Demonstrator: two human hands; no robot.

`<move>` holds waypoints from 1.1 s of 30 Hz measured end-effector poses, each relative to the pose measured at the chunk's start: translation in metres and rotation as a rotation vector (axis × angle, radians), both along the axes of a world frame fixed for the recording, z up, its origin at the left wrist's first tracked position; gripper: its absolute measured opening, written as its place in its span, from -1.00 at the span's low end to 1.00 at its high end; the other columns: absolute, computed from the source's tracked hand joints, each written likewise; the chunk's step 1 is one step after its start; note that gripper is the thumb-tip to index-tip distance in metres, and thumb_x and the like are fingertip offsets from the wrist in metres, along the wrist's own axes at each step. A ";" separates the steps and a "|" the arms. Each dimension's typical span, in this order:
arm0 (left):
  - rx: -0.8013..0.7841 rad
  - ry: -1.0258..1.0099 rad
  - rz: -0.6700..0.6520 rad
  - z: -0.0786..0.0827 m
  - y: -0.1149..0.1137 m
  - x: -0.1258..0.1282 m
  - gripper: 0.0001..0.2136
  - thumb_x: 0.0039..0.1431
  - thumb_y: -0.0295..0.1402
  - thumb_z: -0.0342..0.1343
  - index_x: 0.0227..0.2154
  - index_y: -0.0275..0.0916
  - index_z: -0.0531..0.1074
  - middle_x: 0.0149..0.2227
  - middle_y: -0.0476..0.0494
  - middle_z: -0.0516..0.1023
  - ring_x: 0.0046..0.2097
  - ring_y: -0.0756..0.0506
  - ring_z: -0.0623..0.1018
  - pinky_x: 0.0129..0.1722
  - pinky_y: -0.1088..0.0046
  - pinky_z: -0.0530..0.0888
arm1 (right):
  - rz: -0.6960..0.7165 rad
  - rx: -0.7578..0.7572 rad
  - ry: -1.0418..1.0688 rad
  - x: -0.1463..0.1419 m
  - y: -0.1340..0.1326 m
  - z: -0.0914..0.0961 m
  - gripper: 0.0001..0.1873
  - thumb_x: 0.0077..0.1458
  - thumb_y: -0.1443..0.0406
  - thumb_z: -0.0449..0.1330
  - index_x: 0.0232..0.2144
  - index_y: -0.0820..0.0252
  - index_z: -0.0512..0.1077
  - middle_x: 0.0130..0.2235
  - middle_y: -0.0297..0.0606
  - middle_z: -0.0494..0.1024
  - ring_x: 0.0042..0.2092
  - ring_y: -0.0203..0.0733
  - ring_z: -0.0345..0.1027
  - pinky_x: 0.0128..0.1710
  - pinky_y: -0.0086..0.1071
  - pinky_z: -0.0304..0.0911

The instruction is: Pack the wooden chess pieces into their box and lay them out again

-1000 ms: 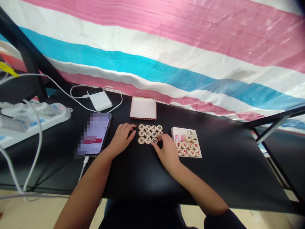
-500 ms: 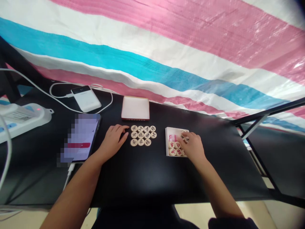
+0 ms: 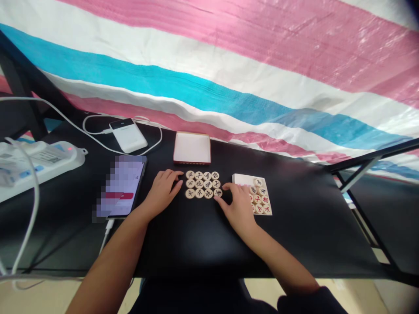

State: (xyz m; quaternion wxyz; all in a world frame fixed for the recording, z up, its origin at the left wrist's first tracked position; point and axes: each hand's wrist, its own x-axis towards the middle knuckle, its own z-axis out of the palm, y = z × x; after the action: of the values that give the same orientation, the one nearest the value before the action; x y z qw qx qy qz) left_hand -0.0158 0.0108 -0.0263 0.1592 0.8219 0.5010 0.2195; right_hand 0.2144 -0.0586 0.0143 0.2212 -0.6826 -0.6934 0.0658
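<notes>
Round Chinese chess pieces with black characters (image 3: 199, 184) lie in a compact block of three rows on the black table. My left hand (image 3: 163, 192) rests at the block's left side, thumb and forefinger apart and holding nothing. At the block's lower right corner, the thumb and forefinger of my right hand (image 3: 241, 210) are around one chess piece (image 3: 218, 192). Behind that hand is a white box (image 3: 242, 178) with red and black pieces inside; the hand hides its left part. A shallow box lid (image 3: 192, 148), pale inside with a red edge, lies beyond the block.
To the left lie a phone (image 3: 126, 185) with a cable plugged in, a white power bank (image 3: 129, 136) and a white power strip (image 3: 55, 159). Striped sheeting (image 3: 183, 83) hangs behind the table (image 3: 196, 240). A black metal frame (image 3: 356, 209) stands at the right.
My right hand has moved left from the box to the block, where a piece now fills the lower right corner. My left hand stays beside the block. The whole view has shifted slightly.
</notes>
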 end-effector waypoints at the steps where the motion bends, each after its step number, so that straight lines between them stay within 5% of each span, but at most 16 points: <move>1: 0.003 -0.001 0.002 0.000 0.000 0.000 -0.74 0.20 -0.31 -0.15 -0.13 -0.25 0.32 -0.32 -0.14 0.36 -0.23 -0.15 0.32 -0.13 0.27 0.28 | -0.037 0.018 0.004 0.009 0.002 0.003 -0.82 0.03 0.19 0.10 -0.31 0.15 0.32 -0.30 -0.23 0.46 -0.22 -0.09 0.21 -0.18 -0.24 0.11; 4: 0.013 0.006 0.004 -0.001 0.000 0.000 -0.73 0.19 -0.30 -0.16 -0.13 -0.26 0.32 -0.32 -0.15 0.36 -0.23 -0.16 0.32 -0.14 0.26 0.28 | -0.235 0.023 -0.081 0.042 0.009 0.011 -0.80 0.05 0.20 0.05 -0.32 0.20 0.35 -0.30 -0.18 0.46 -0.23 -0.09 0.21 -0.20 -0.25 0.10; 9: 0.019 0.015 -0.002 -0.002 0.001 0.000 -0.73 0.19 -0.28 -0.17 -0.13 -0.25 0.32 -0.32 -0.16 0.35 -0.23 -0.17 0.33 -0.14 0.24 0.28 | -0.460 -0.189 -0.342 0.080 0.020 0.009 -0.71 0.00 0.25 0.05 -0.26 0.31 0.41 -0.23 0.00 0.43 -0.18 0.04 0.22 -0.26 -0.21 0.10; 27: 0.005 -0.033 0.003 -0.001 -0.003 -0.001 -0.74 0.19 -0.33 -0.13 -0.13 -0.30 0.34 -0.31 -0.16 0.36 -0.22 -0.15 0.32 -0.13 0.26 0.28 | -0.367 -0.208 -0.265 0.086 0.024 0.006 -0.73 -0.02 0.24 0.04 -0.33 0.31 0.41 -0.32 -0.05 0.48 -0.22 -0.04 0.29 -0.26 -0.29 0.13; 33: -0.005 -0.046 0.005 0.000 -0.003 -0.001 -0.74 0.19 -0.34 -0.12 -0.12 -0.29 0.33 -0.30 -0.16 0.37 -0.20 -0.15 0.31 -0.11 0.25 0.28 | -0.179 -0.017 -0.020 0.030 0.001 0.028 -0.77 0.01 0.18 0.07 -0.36 0.21 0.41 -0.31 -0.20 0.49 -0.26 -0.11 0.26 -0.21 -0.27 0.14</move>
State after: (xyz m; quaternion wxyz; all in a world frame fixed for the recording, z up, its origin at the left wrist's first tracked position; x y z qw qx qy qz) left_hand -0.0165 0.0073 -0.0265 0.1720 0.8150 0.4999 0.2374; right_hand 0.2440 -0.0574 0.0420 0.2136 -0.7444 -0.6311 0.0450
